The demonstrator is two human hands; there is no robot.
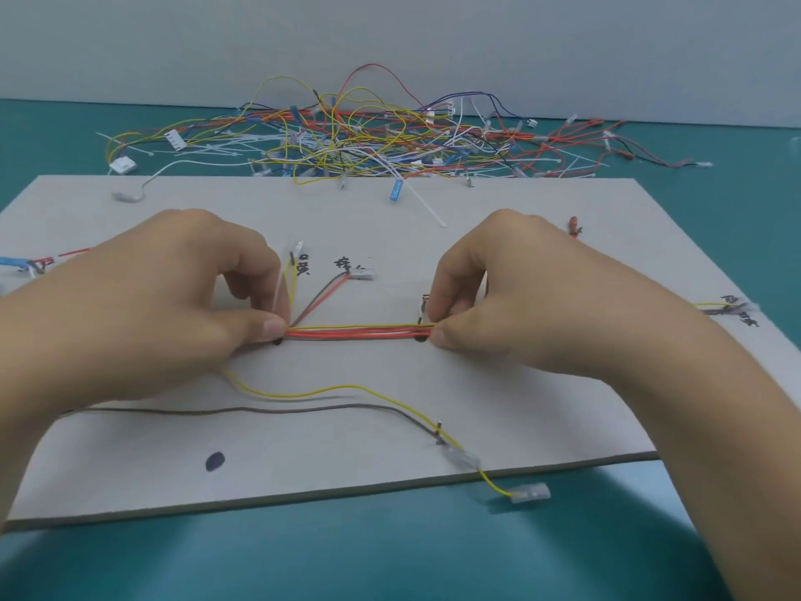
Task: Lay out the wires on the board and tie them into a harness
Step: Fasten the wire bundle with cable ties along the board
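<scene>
Pinching the wire bundle (359,332) at either end with the fingers (271,329) of left hand (164,305) and right hand (533,297), midway across the board (498,392). Keep strands parallel, taut and flat before cinching any tie.

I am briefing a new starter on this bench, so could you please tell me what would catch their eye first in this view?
The left hand and the right hand, mid-frame, each pinch one end of a taut wire bundle, mostly red, stretched across the grey board. Behind the board sprawls a big tangle of loose wires on the teal table. A slack yellow wire trails off the board's near edge.
</scene>
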